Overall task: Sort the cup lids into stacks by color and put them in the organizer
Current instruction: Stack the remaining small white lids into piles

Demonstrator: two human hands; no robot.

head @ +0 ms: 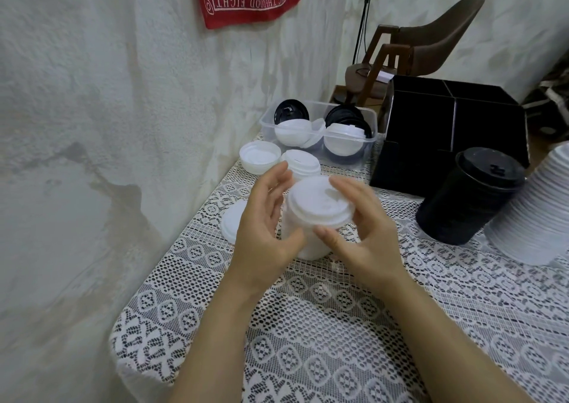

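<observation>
- White stack (303, 244) of lids stands between our two hands on the lace cloth (323, 325), with the top lid (320, 205) on it looking a bit tilted, maybe not seated.
- Right hand (366, 233): thumb at the near rim, fingers curled over the far rim, pinching the top lid.
- Left hand (264, 227): fingers loosely spread and gripping nothing, thumb against the stack's side. Motion blur, so contact is unsure.
- Risk: only the thumb steadies the stack, so if we press the lid down off-centre it could tip toward the left fingers.
- Risk: a half-seated lid makes the stack lean and may slide apart when lifted.
- Risk: the lace cloth may let the base slip or snag.
- Loose white lids (260, 156) lie just beyond the left fingertips, so a toppling stack would scatter them.
- Black stack (471, 199) stands right of the right fingers, and a wide swing could clip it.
- Organizer (455, 119) sits well beyond the right fingertips, so the carry is long for a loose stack.
</observation>
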